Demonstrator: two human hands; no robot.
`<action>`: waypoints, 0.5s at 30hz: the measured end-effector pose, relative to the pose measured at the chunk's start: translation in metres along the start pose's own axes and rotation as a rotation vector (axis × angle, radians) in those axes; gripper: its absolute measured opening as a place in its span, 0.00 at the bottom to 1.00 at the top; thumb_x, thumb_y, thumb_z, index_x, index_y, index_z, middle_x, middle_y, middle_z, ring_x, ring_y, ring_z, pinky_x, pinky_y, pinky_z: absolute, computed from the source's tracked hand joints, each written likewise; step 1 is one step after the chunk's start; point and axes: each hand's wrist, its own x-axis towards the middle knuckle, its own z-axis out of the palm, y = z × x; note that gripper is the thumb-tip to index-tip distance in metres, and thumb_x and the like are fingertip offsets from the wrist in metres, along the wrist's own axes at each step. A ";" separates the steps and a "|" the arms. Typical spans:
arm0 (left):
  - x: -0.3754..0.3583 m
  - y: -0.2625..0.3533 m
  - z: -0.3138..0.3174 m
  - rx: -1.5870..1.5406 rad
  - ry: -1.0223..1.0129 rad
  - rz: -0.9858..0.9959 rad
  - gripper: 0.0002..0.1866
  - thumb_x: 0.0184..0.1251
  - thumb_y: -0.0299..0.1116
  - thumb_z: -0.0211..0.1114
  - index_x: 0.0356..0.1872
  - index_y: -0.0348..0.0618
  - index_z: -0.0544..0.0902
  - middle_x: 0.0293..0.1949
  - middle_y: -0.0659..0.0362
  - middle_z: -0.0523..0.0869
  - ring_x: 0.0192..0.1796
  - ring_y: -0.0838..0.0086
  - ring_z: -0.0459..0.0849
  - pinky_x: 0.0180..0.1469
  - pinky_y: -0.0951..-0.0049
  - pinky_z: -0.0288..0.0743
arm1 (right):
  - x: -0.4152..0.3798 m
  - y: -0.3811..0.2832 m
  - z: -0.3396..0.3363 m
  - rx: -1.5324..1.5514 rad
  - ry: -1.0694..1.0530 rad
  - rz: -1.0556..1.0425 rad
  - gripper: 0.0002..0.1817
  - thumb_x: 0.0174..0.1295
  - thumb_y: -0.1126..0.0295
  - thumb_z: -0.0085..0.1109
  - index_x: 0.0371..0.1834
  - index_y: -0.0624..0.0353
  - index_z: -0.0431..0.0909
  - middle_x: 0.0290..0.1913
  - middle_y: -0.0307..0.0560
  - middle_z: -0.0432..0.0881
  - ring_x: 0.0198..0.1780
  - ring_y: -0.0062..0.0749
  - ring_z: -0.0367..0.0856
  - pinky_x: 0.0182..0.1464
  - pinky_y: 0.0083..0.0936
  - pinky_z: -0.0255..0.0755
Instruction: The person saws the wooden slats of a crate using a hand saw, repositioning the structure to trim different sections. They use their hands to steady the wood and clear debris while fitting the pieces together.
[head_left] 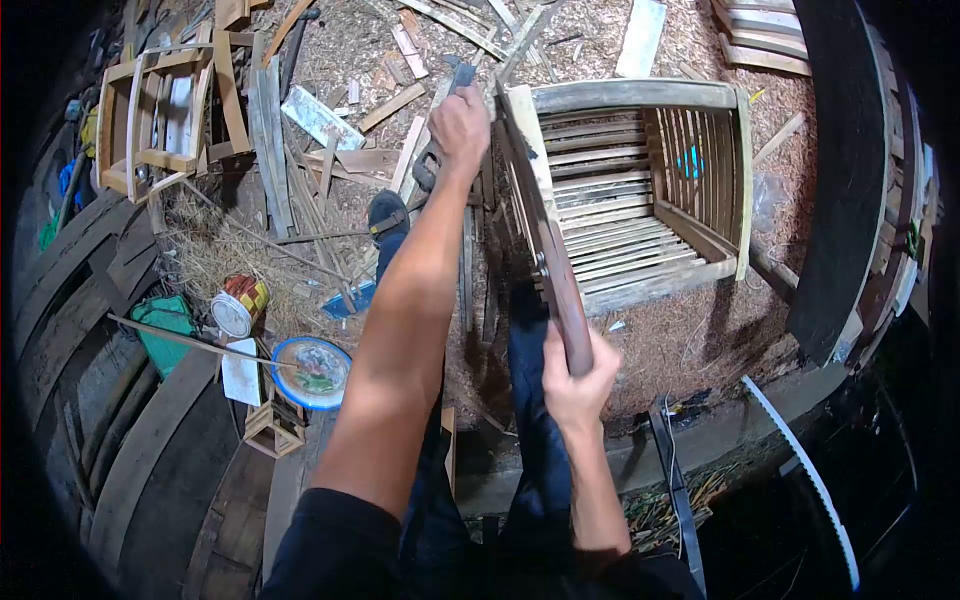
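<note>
My left hand (461,128) is closed in a fist at upper centre, with a small grey piece (461,76) sticking out above it; its kind is unclear. Lower right of it, my right hand (582,375) is wrapped round the near end of a long brown wooden piece (566,290). That piece slants up and away, along the left side of a slatted wooden frame (640,95). A dark looped handle (427,167) shows just left of my left forearm.
Wood scraps (392,107) and shavings cover the ground. At left are a small wooden frame (150,158), a paint bucket (238,308), a blue-rimmed basin (330,400) and a green container (168,335). A toothed blade (808,470) lies lower right, beside a dark narrow bar (676,490).
</note>
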 end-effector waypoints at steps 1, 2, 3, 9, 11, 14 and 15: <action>0.000 0.006 0.001 -0.011 0.000 0.013 0.28 0.68 0.42 0.46 0.23 0.24 0.83 0.27 0.29 0.80 0.35 0.37 0.82 0.46 0.45 0.74 | 0.023 -0.004 0.011 0.032 0.035 -0.046 0.08 0.58 0.73 0.61 0.35 0.69 0.82 0.21 0.50 0.80 0.30 0.21 0.83 0.34 0.24 0.74; -0.010 0.007 0.000 -0.021 0.008 0.008 0.28 0.68 0.42 0.46 0.24 0.24 0.82 0.27 0.30 0.80 0.36 0.37 0.82 0.46 0.46 0.74 | 0.056 0.002 0.025 -0.042 -0.003 -0.065 0.09 0.58 0.71 0.59 0.32 0.69 0.81 0.19 0.53 0.78 0.25 0.24 0.80 0.30 0.29 0.72; -0.019 0.005 -0.006 -0.018 0.014 0.005 0.28 0.68 0.42 0.45 0.24 0.23 0.82 0.28 0.30 0.80 0.36 0.37 0.82 0.46 0.46 0.74 | 0.091 0.004 0.045 0.006 -0.054 -0.040 0.11 0.59 0.68 0.59 0.30 0.68 0.80 0.18 0.55 0.75 0.22 0.28 0.77 0.28 0.32 0.69; -0.007 -0.004 0.000 0.002 0.038 0.045 0.29 0.68 0.42 0.44 0.21 0.24 0.82 0.24 0.32 0.80 0.33 0.38 0.82 0.45 0.48 0.73 | 0.028 0.005 0.030 0.071 0.051 -0.176 0.11 0.56 0.76 0.59 0.41 0.69 0.82 0.23 0.55 0.81 0.24 0.24 0.79 0.30 0.26 0.73; -0.021 0.008 -0.013 -0.033 -0.015 -0.049 0.29 0.68 0.42 0.44 0.22 0.23 0.81 0.25 0.32 0.81 0.33 0.39 0.83 0.45 0.48 0.73 | 0.035 0.012 0.033 0.053 0.099 -0.315 0.10 0.57 0.73 0.58 0.38 0.69 0.81 0.22 0.58 0.80 0.22 0.23 0.75 0.29 0.28 0.72; -0.021 -0.004 -0.021 -0.088 -0.106 0.001 0.28 0.68 0.41 0.44 0.23 0.24 0.81 0.26 0.31 0.80 0.33 0.39 0.83 0.45 0.47 0.73 | 0.117 -0.013 0.077 0.060 -0.071 -0.130 0.11 0.58 0.69 0.57 0.33 0.70 0.79 0.18 0.59 0.75 0.19 0.26 0.70 0.26 0.31 0.69; -0.016 -0.010 -0.021 -0.124 -0.153 0.057 0.28 0.68 0.41 0.44 0.23 0.23 0.82 0.26 0.30 0.80 0.33 0.39 0.83 0.45 0.47 0.73 | 0.128 -0.023 0.087 0.098 -0.048 -0.192 0.12 0.59 0.67 0.57 0.31 0.70 0.78 0.16 0.57 0.73 0.18 0.28 0.68 0.25 0.31 0.68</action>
